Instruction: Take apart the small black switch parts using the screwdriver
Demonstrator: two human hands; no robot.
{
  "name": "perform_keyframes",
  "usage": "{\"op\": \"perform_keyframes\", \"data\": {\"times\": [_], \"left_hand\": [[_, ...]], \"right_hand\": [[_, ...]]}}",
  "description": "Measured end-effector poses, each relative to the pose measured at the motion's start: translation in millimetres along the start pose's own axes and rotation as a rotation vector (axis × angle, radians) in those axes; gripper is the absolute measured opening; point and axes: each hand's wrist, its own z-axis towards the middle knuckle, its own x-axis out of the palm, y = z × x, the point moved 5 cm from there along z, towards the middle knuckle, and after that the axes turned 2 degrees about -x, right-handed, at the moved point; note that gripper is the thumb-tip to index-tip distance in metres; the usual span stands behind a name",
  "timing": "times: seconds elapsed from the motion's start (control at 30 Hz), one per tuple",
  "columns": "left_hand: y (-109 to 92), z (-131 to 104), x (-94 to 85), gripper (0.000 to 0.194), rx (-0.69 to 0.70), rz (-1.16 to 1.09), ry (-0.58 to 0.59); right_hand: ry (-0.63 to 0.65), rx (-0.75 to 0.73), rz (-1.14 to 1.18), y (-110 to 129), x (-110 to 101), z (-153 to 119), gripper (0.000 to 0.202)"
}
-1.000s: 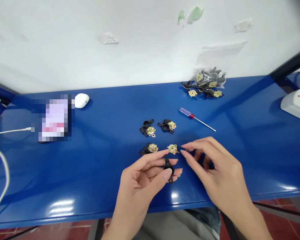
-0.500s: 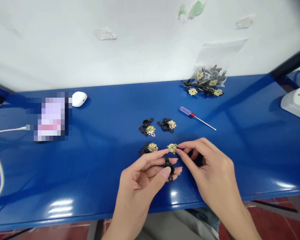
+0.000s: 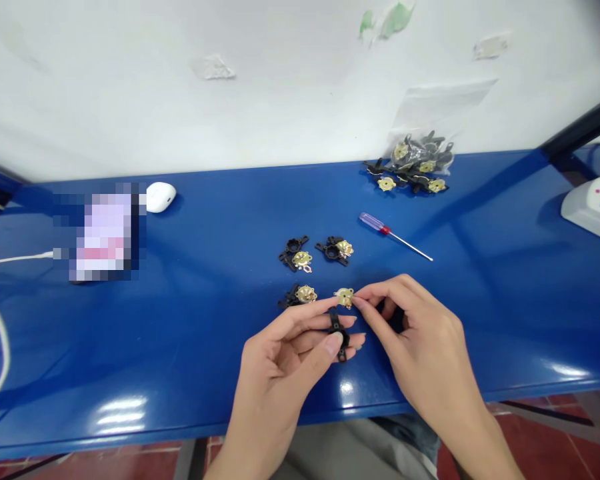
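Note:
My left hand (image 3: 290, 360) holds a black plastic part (image 3: 341, 339) between its thumb and fingers. Its index fingertip reaches the left edge of a small brass-coloured plate (image 3: 345, 297). The thumb and index finger of my right hand (image 3: 423, 333) pinch that plate at its right side. Behind my hands lie small groups of black parts with brass plates: one at the left (image 3: 295, 253), one at the right (image 3: 335, 249), and one just beyond my left fingers (image 3: 300, 295).
A screwdriver (image 3: 395, 236) lies beyond my right hand. At the back right, more parts (image 3: 407, 175) lie around a clear bag (image 3: 430, 113). A phone (image 3: 103, 233), a white case (image 3: 161, 197) and a cable are at the left; a power strip (image 3: 595, 207) sits far right.

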Motion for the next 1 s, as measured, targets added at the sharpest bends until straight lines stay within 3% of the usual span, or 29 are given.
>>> {"op": "perform_keyframes", "data": {"times": [0.47, 0.67, 0.77, 1.0], "left_hand": [[-1.6, 1.2, 0.3, 0.026, 0.007, -0.011, -0.006], [0.0, 0.5, 1.2, 0.033, 0.004, -0.007, 0.003], [2.5, -0.8, 0.7, 0.041, -0.001, 0.009, -0.002], [3.5, -3.0, 1.4, 0.051, -0.023, 0.075, -0.018]], "right_hand": [[0.011, 0.045, 0.069, -3.5, -5.4, 1.5, 0.013], [-0.012, 0.135, 0.241, -8.1, -18.8, 3.3, 0.016], [0.039, 0.118, 0.317, -2.0, -23.4, 1.5, 0.016], [0.258, -0.08, 0.407, 20.2, -17.3, -4.6, 0.013]]}}
